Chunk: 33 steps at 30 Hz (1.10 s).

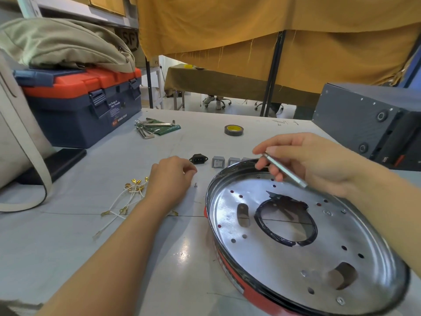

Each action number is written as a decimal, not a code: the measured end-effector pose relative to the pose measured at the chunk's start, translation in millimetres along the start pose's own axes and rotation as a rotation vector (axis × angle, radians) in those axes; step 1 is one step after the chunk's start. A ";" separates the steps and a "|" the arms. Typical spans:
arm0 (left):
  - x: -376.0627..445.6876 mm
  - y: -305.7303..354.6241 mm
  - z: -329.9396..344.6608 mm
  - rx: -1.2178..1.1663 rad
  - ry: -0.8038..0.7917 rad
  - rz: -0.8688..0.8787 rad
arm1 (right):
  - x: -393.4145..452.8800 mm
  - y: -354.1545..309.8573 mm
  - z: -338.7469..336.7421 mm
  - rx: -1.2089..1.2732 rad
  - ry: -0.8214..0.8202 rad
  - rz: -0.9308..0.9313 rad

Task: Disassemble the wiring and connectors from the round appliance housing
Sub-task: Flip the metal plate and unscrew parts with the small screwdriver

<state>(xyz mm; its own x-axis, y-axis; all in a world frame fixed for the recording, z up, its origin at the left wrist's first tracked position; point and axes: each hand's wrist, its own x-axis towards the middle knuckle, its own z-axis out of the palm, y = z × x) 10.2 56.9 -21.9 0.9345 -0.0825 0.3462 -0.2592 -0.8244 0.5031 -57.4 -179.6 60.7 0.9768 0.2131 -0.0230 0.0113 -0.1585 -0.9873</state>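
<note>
The round housing (300, 238) lies on the tabletop (114, 247) at the near right, its shiny perforated inside facing up, with a large ragged central hole and a red band along its outer wall. Nothing loose can be seen inside it.

Above the housing's far rim hovers the right hand (303, 160), its fingers pinching a slim metal tool (283, 169) that slants down over the pan. Left of the housing, the left hand (170, 176) rests on the tabletop with fingers curled; whether it holds anything cannot be told. A small screw (196, 185) lies just beside it, between it and the housing.

Just beyond the housing's far rim stand a black socket connector (198, 158) and a row of grey rocker switches (225, 161). Farther left of the housing, partly under the left forearm, lies a tangle of white wires with brass terminals (127, 197).

Well behind the housing are a tape roll (233, 130) and a set of hex keys (155, 128). At the far left sits a closed blue and orange toolbox (84, 106) with a khaki bag (61, 44) on top. To the far right stands a dark grey box (369, 124).
</note>
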 end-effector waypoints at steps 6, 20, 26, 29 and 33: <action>-11.5 25.0 0.6 -0.524 -0.054 0.115 | -2.8 12.1 -23.6 0.290 0.003 -0.036; -19.3 40.0 -1.7 -0.876 -0.315 0.047 | 6.7 7.8 -12.3 -0.221 0.124 0.071; -20.2 40.3 -0.7 -0.886 -0.286 0.059 | 16.5 14.0 -6.2 -0.199 0.210 0.037; -20.7 40.1 -1.1 -0.869 -0.293 0.075 | 18.0 24.0 -5.9 -0.177 0.247 0.058; -21.0 41.3 -0.8 -0.852 -0.284 0.076 | 20.5 31.8 -6.0 -0.178 0.274 0.062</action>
<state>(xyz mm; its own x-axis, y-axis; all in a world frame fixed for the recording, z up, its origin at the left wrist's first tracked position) -20.4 25.0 -7.8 0.9034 -0.3479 0.2505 -0.3097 -0.1257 0.9425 -35.8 -186.0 29.8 0.9977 -0.0658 -0.0148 -0.0360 -0.3342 -0.9418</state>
